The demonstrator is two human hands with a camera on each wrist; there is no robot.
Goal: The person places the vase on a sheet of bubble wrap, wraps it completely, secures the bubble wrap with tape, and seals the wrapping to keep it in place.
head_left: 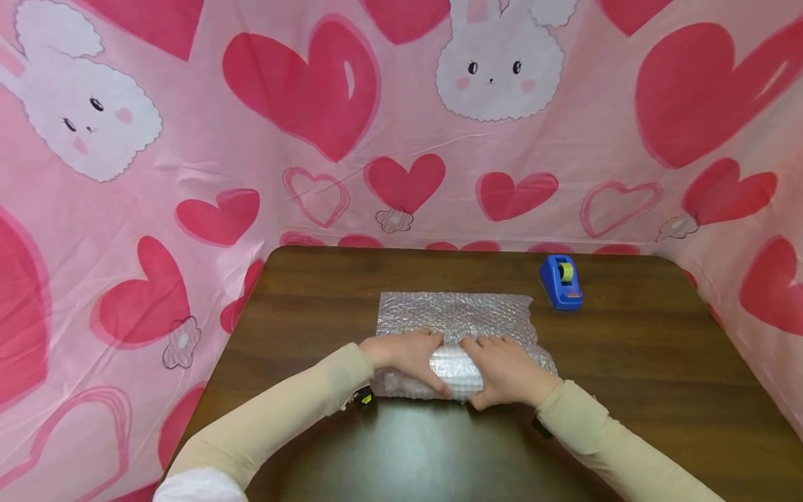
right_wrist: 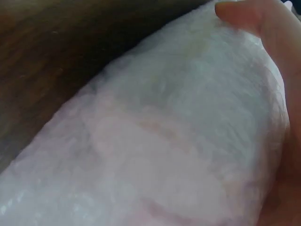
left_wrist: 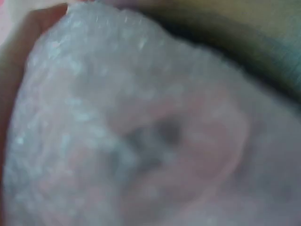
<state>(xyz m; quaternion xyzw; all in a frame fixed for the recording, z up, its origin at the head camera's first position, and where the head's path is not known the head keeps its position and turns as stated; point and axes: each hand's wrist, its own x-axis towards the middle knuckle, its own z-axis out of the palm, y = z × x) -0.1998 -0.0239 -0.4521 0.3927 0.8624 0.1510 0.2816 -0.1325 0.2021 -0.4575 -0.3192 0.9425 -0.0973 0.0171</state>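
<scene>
A sheet of clear bubble wrap (head_left: 456, 317) lies on the dark wooden table (head_left: 627, 362), its near edge rolled into a thick bundle (head_left: 456, 373). My left hand (head_left: 408, 355) grips the bundle's left part and my right hand (head_left: 505, 369) grips its right part, fingers curled over the top. Something pinkish shows dimly through the bubble wrap (left_wrist: 141, 132) in the left wrist view. The right wrist view is filled by the rolled wrap (right_wrist: 178, 141), with a fingertip (right_wrist: 240, 14) at its top edge.
A blue tape dispenser (head_left: 561, 281) with a yellow-green roll stands at the back right of the table. A pink cloth with hearts and white bunnies (head_left: 401, 125) hangs behind and to both sides.
</scene>
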